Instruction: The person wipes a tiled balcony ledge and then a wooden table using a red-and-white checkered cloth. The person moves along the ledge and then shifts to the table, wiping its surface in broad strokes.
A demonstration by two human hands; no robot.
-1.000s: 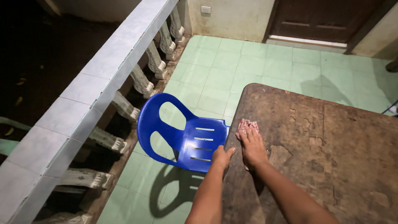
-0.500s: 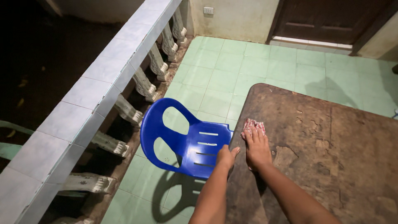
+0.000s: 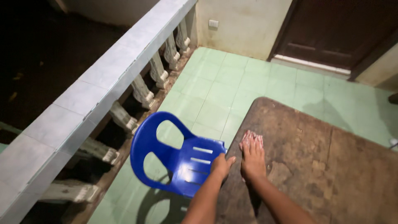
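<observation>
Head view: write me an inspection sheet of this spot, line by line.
Surface: worn brown wooden table, stained, bare apart from a hand.
Job's things: blue plastic chair, tilted, at the table's left edge above the green tiled floor.
Clutter: nothing seen.
Hands: left hand grips the chair's seat edge; right hand rests flat, palm down, on the table.
Cables: nothing seen.
Surroundings: grey-topped railing with pale posts on the left, dark door and wall switch beyond.

chair [image 3: 182, 166] left of table [image 3: 331, 174], balustrade [image 3: 103, 95] further left, door [image 3: 340, 29] behind
</observation>
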